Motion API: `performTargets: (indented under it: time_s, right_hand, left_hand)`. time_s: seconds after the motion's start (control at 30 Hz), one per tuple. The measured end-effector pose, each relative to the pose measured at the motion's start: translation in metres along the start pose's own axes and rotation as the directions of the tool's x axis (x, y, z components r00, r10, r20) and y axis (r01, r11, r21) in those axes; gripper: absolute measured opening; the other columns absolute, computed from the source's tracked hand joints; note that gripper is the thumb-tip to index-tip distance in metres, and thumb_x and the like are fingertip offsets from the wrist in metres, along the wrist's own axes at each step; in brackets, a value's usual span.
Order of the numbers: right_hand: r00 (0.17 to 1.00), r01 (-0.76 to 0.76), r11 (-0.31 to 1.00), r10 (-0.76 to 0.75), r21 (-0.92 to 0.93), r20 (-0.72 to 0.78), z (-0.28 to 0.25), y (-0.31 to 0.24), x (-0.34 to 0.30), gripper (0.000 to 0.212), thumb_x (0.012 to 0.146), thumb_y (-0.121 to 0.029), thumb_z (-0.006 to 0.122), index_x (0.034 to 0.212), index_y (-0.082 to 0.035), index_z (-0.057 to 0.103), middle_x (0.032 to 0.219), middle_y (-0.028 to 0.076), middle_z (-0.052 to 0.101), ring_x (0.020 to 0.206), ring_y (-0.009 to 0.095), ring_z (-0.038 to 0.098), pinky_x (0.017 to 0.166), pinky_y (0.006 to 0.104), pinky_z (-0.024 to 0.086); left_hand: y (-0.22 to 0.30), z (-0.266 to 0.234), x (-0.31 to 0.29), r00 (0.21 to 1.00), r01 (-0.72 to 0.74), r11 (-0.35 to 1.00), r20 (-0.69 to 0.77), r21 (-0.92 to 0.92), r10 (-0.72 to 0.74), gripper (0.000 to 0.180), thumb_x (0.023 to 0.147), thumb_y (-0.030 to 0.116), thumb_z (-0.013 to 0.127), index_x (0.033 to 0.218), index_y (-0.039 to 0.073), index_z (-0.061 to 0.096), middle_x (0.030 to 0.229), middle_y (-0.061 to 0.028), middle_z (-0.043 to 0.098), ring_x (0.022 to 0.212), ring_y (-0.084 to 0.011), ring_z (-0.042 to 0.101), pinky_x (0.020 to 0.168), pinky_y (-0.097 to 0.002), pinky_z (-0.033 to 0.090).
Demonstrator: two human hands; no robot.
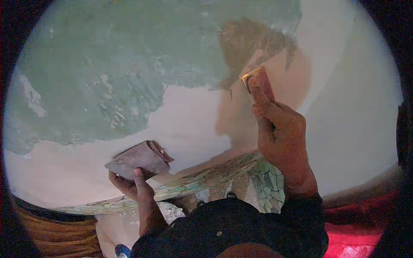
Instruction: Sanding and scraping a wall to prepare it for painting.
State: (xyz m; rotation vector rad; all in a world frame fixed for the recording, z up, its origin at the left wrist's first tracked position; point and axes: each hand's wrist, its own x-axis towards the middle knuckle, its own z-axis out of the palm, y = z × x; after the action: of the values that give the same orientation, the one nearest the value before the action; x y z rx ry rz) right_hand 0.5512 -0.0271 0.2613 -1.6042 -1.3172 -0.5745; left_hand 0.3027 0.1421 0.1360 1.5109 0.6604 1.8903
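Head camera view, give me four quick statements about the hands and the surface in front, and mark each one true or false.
1. The left hand holds a folded greyish sheet. True.
2. The right hand is empty. False: the right hand grips a flat reddish block.
3. Green coating covers the whole surface. False: beside the green coating, pale areas show.
4. Red fabric shows at lower right. True.

Brown cloth (56, 234) lies below-left of the left fingers (138, 175), a mosaic-patterned band (215, 172) right of them, red cloth (352, 236) farther right.
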Motion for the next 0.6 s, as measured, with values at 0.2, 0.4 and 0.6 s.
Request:
performTargets:
  time_s: [0.2, 0.4, 0.6]
  right_hand:
    - [0.999, -0.002, 0.998, 0.004, -0.062, 0.035, 0.003, 0.009, -0.007, 0.048, 0.08, 0.004, 0.057, 0.124, -0.015, 0.057, 0.069, 0.014, 0.059, 0.058, 0.022, 0.057, 0.057, 0.0289, 0.047]
    - [0.999, -0.039, 0.999, 0.039, -0.008, 0.025, 0.012, 0.001, -0.006, 0.049, 0.08, 0.005, 0.056, 0.125, -0.015, 0.057, 0.067, 0.013, 0.057, 0.057, 0.02, 0.055, 0.058, 0.0284, 0.046]
    - [1.0, -0.004, 1.0, 0.004, -0.012, 0.005, 0.015, -0.004, 0.011, 0.047, 0.081, 0.004, 0.056, 0.124, -0.014, 0.057, 0.07, 0.014, 0.059, 0.057, 0.016, 0.052, 0.057, 0.026, 0.044]
  left_hand:
    - [-0.001, -0.003, -0.005, 0.999, 0.043, 0.999, 0.011, -0.026, -0.043, 0.076, 0.079, 0.033, 0.071, 0.132, 0.001, 0.026, 0.125, -0.0169, 0.041, 0.112, -0.026, 0.043, 0.095, -0.041, 0.037]
    - [-0.003, -0.012, -0.002, 0.999, 0.022, 0.999, 0.03, -0.028, -0.021, 0.072, 0.081, 0.028, 0.069, 0.131, 0.002, 0.026, 0.124, -0.0168, 0.041, 0.111, -0.0251, 0.044, 0.094, -0.0408, 0.037]
    - [-0.005, -0.006, -0.003, 0.999, 0.04, 0.998, 0.021, -0.038, -0.039, 0.072, 0.08, 0.029, 0.07, 0.131, 0.002, 0.027, 0.124, -0.017, 0.042, 0.111, -0.0249, 0.044, 0.094, -0.0402, 0.038]
